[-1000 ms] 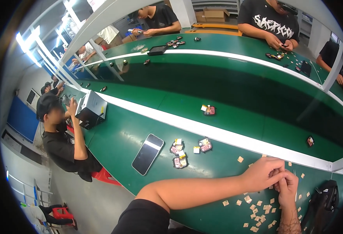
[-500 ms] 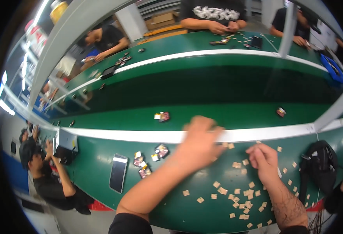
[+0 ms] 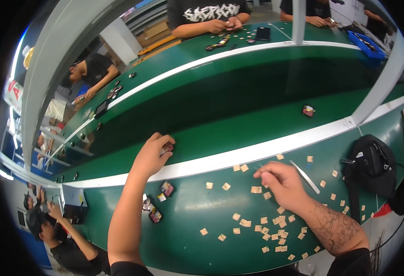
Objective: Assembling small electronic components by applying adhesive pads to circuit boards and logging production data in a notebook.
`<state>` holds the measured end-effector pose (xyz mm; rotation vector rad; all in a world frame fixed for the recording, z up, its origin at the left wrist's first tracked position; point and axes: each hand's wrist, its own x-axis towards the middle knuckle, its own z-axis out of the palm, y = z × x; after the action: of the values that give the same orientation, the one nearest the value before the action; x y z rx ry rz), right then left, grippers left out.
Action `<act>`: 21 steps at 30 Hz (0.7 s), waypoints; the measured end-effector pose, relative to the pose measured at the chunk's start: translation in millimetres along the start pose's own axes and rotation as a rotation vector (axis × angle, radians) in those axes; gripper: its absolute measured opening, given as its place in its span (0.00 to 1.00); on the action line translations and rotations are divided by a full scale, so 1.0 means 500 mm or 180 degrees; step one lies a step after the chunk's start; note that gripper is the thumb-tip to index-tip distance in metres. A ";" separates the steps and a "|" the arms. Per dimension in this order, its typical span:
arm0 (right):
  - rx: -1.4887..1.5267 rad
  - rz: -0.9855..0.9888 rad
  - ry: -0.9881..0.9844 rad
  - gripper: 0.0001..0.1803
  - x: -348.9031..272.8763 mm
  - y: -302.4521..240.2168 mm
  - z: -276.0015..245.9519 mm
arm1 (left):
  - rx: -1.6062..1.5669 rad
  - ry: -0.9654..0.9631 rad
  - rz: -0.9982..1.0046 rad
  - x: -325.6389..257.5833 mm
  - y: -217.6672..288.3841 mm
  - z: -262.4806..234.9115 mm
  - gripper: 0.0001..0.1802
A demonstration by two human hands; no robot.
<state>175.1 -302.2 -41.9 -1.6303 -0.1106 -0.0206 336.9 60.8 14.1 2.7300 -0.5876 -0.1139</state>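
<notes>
Over the green belt beyond the white rail, my left hand [image 3: 155,152] has its fingers curled around a small dark part [image 3: 167,149] with a reddish face. My right hand [image 3: 282,183] is closed in a pinch above the near table; whatever lies between its fingertips is too small to make out. Beside it rest white tweezers [image 3: 305,177]. Many small beige square pieces [image 3: 282,224] lie scattered below and around this hand. Near my left forearm sit several dark parts [image 3: 167,188] with reddish faces and white-yellow tabs.
Another such part [image 3: 308,110] lies on the belt at right. A white rail [image 3: 220,158] separates belt and table. At right is a black bag [image 3: 372,161] with a strap; a grey-black box [image 3: 72,202] stands at left. Several people work across the belt and alongside.
My left hand has moved left, past the rail, onto the part on the belt. My left forearm now covers the phone's place. The head view has turned, shifting the scene.
</notes>
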 end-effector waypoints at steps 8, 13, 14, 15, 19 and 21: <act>0.0127 0.0191 -0.0029 0.17 0.006 -0.016 -0.002 | 0.1024 0.0042 0.2074 -0.180 0.304 0.082 0.31; -0.0099 0.0108 0.0107 0.16 0.004 -0.014 -0.008 | -0.0114 -0.0110 0.1344 -0.154 0.291 0.146 0.29; -0.0307 -0.0118 0.0181 0.15 0.008 -0.018 -0.006 | -0.0055 -0.0100 0.1266 -0.162 0.294 0.139 0.29; -0.0380 -0.0119 0.0173 0.16 0.006 -0.022 -0.007 | -0.0162 -0.0179 0.1047 -0.171 0.302 0.128 0.30; -0.1123 -0.0481 0.0023 0.19 0.000 -0.025 -0.013 | -0.0442 -0.0483 0.0607 -0.182 0.279 0.118 0.42; -0.1226 -0.0534 -0.0136 0.17 0.001 -0.035 -0.002 | -0.0638 -0.0456 0.0651 -0.177 0.263 0.113 0.48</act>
<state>174.2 -301.9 -24.4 -2.0023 -0.2902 -0.1433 197.4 -32.7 7.4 2.4671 -0.8434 -0.3025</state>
